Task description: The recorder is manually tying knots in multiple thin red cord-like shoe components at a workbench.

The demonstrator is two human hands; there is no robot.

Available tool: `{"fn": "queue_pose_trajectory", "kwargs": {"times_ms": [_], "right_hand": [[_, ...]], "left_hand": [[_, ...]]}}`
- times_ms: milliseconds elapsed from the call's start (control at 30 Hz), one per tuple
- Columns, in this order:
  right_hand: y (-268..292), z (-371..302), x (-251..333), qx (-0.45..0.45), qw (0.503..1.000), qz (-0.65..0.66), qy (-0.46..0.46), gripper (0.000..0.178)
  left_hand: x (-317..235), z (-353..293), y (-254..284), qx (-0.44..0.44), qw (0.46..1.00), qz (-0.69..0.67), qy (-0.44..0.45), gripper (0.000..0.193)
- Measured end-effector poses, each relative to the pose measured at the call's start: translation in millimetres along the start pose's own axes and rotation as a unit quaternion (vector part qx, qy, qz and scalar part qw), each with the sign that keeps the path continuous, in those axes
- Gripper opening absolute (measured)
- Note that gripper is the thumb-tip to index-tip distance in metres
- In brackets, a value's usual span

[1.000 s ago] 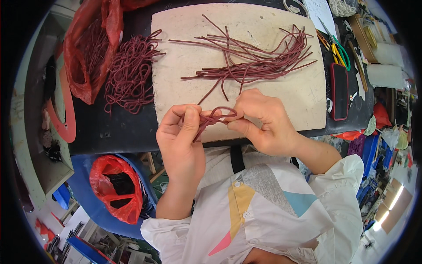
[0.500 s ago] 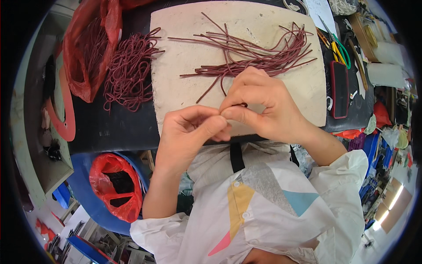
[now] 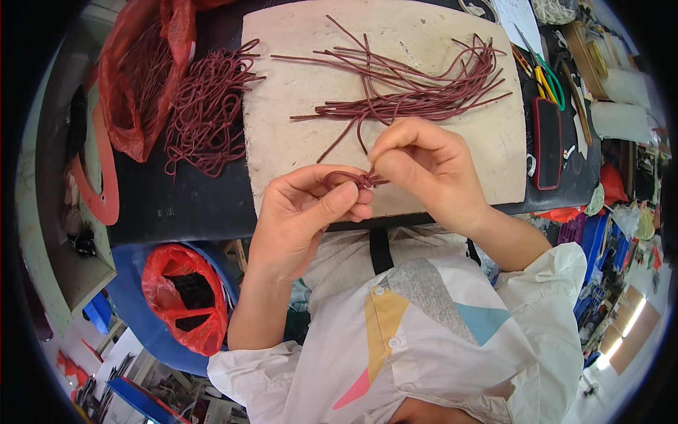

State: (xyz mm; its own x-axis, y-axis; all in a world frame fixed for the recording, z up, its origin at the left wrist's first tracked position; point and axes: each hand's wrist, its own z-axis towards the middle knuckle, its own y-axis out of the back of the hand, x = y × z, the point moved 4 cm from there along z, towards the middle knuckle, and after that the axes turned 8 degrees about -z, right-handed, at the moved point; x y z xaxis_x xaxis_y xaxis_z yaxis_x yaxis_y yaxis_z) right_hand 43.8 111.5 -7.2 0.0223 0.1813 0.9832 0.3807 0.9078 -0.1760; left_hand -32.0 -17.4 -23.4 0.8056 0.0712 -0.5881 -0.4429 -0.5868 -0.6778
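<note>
A dark red cord [image 3: 363, 181], looped and knotted, is held between my two hands over the near edge of a pale board [image 3: 296, 145]. My left hand [image 3: 308, 208] pinches the knot between thumb and fingers, with a loop curving above the thumb. My right hand [image 3: 427, 166] has thumb and forefinger closed on a strand just right of the knot. Beyond them, a bundle of loose, mostly straight dark red cords [image 3: 402, 104] lies spread on the board. Left of the board sits a heap of looped, knotted cords [image 3: 212, 113].
An open red plastic bag [image 3: 131, 131] with more cords stands at the far left. On the right lie a phone-like dark slab with a red rim [image 3: 546, 145] and green-handled scissors [image 3: 556, 88]. Below the table's left side, a blue tub [image 3: 134, 304] holds another red bag [image 3: 161, 283].
The knot and loop, mostly hidden by my fingers before, now show between my hands. My right hand has shifted slightly right, away from the left fingertips.
</note>
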Motion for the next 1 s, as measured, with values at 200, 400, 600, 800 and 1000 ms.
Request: {"fn": "queue_pose_trajectory", "kwargs": {"times_ms": [200, 400, 600, 800, 1000], "right_hand": [[-2, -2, 6, 0.022, 0.997, -0.058, -0.055, 0.014], [-6, -6, 3, 0.06, 0.991, -0.047, -0.106, 0.013], [-2, -2, 5, 0.056, 0.991, 0.001, -0.122, 0.013], [1, -2, -3, 0.081, 0.982, 0.016, -0.172, 0.013], [12, -4, -12, 0.054, 0.972, 0.054, -0.223, 0.023]], "left_hand": [[5, -5, 1, -0.013, 0.998, -0.049, 0.022, 0.019], [10, -8, -2, -0.048, 0.998, -0.006, -0.04, 0.015], [11, -12, -7, -0.032, 0.992, 0.059, -0.106, 0.019], [8, -11, -13, -0.043, 0.986, 0.103, -0.127, 0.016], [3, -11, -1, -0.071, 0.989, 0.094, -0.085, 0.015]]}}
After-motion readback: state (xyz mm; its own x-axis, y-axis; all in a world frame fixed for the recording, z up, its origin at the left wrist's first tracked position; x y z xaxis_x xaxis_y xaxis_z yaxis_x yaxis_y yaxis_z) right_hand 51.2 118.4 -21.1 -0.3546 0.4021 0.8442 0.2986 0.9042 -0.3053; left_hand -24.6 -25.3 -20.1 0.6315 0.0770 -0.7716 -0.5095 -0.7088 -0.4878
